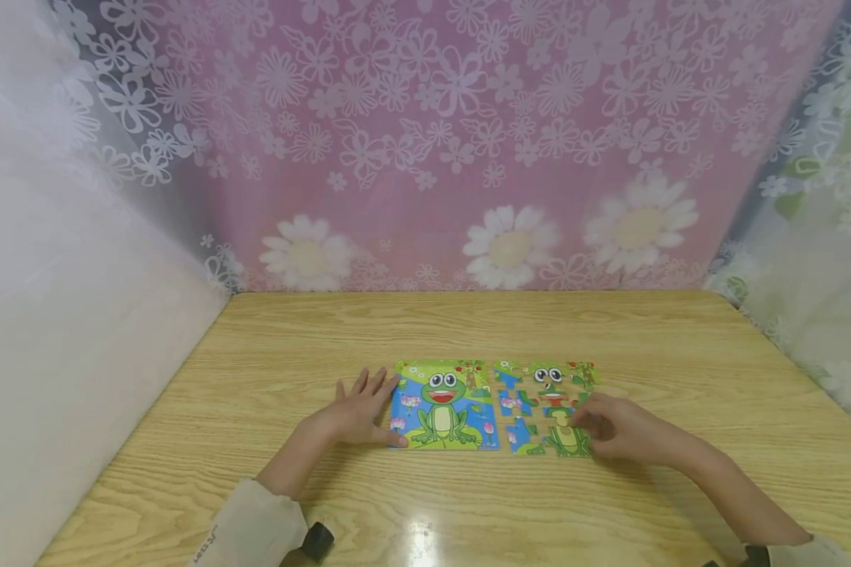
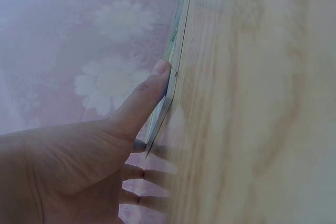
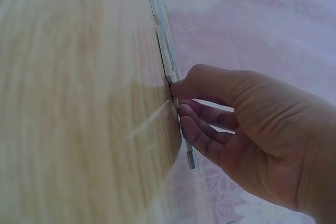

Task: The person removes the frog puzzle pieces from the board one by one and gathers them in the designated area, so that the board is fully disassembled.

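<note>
A flat frog picture board (image 1: 443,417) lies on the table. My left hand (image 1: 358,416) rests at its left side, fingers spread and fairly straight, the thumb on its near left corner. In the left wrist view the thumb (image 2: 142,100) lies against the board's thin edge (image 2: 161,111). Right of the board, several frog jigsaw pieces (image 1: 521,437) are laid out with small gaps, matching the picture. My right hand (image 1: 631,431) bends over their right side, pinching a jigsaw piece low at the table; the fingers mostly hide it. In the right wrist view, thumb and fingertips meet at the pieces' edge (image 3: 165,59).
The wooden table (image 1: 312,331) runs back to a pink flowered curtain (image 1: 411,157). A white sheet (image 1: 99,315) hangs on the left and a pale flowered one (image 1: 815,276) on the right. Bare wood surrounds the board and pieces.
</note>
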